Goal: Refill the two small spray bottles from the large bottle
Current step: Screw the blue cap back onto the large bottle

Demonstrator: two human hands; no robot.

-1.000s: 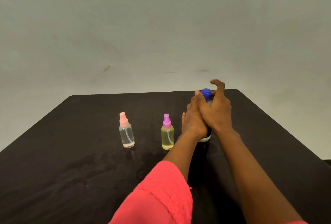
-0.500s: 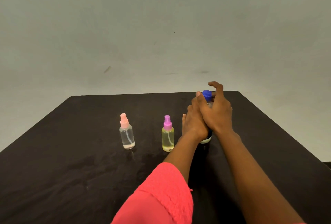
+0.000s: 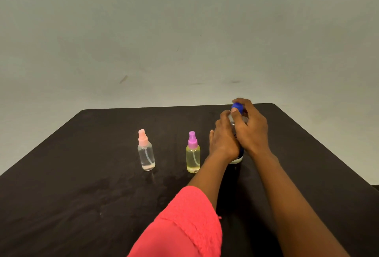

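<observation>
Fingers of my left hand (image 3: 224,139) are wrapped around the body of the large bottle (image 3: 236,160) and hold it upright on the black table (image 3: 82,174). My right hand (image 3: 253,131) reaches over the top, with its thumb and fingers curled around the blue cap (image 3: 238,107). Whether the cap is tight or loose, I cannot tell. The large bottle stands at about 1 o'clock from me, toward the far right part of the table, and my hands hide most of its body.

At 9 o'clock from it, just beside my left hand, stands the spray bottle with the purple head (image 3: 193,158), holding yellowish liquid. Further toward 9 o'clock, well apart, stands the spray bottle with the pink head (image 3: 146,154). It is clear, with only a thin layer of liquid at the bottom. Both are upright with their heads on. At 6 o'clock, a coral-red sleeve (image 3: 184,226) covers my left arm.
</observation>
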